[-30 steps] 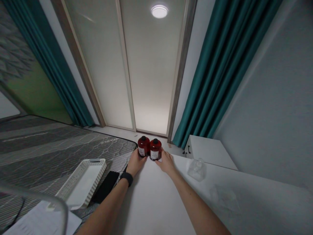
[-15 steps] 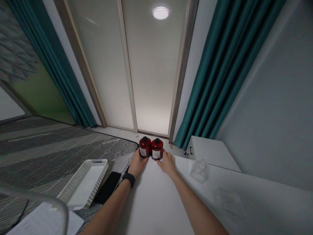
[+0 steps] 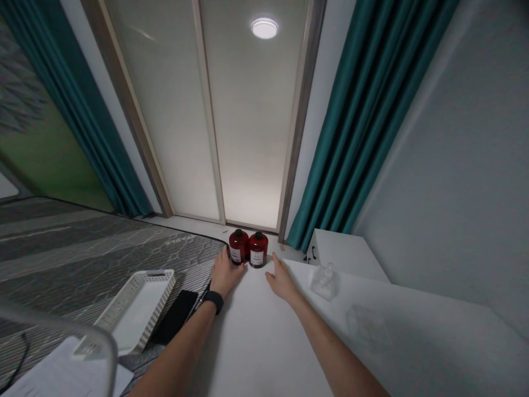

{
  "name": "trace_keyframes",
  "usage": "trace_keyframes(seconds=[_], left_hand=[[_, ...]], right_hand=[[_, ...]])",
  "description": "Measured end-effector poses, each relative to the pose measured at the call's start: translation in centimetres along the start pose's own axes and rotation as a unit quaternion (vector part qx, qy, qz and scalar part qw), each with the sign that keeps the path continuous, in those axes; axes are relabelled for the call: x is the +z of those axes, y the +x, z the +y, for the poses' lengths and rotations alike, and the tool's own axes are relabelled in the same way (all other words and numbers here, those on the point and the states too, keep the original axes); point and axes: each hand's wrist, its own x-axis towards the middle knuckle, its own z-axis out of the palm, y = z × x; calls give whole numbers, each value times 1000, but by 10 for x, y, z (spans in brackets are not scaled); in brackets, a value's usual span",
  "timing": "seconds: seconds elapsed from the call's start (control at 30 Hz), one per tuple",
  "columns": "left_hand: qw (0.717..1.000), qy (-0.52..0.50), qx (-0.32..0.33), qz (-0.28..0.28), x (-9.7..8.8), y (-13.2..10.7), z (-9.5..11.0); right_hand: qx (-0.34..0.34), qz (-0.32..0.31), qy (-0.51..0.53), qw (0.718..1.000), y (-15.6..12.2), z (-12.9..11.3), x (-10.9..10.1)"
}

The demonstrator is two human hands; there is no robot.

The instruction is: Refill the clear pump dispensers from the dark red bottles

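Two red bottles with black caps and white labels stand upright side by side at the far end of the white table [image 3: 264, 342]. My left hand [image 3: 226, 274] has its fingers spread beside the left red bottle [image 3: 238, 246]; whether they still touch it I cannot tell. Just to the right of the right red bottle [image 3: 258, 250], my right hand [image 3: 282, 279] is open, thumb and fingers apart, with a small gap to the glass. A dark watch band is on my left wrist.
A clear glass bottle [image 3: 325, 281] and a clear flat packet [image 3: 367, 326] lie on the table's right side. Left of the table are a white perforated basket [image 3: 168, 286], a black phone-like slab [image 3: 176, 317] and papers [image 3: 66, 370]. A white cabinet [image 3: 347, 256] stands beyond.
My right hand has come away from the right bottle, and my left hand's fingers have loosened from the left one. The bottles stay standing together; the whole view has shifted slightly.
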Motion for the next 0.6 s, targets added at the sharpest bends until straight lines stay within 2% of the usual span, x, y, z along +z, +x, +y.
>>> trace_keyframes(seconds=[0.17, 0.27, 0.37, 0.43, 0.5, 0.6], left_hand=[[993, 13, 75, 88, -11, -10, 6], [985, -7, 150, 85, -14, -28, 19], [971, -37, 234, 30, -6, -52, 45], [955, -59, 288, -28, 5, -66, 70], [934, -89, 327, -116, 20, -75, 96], [930, -150, 276, -190, 48, -79, 130]], right_hand=[[-23, 7, 42, 999, -48, 1, -27], [-30, 16, 61, 998, -84, 5, -47], [-28, 28, 72, 997, -119, 13, -67], [-23, 36, 84, 996, -139, 19, -79], [-17, 45, 103, 994, -156, 26, -90], [-5, 63, 121, 991, -178, 34, -105]])
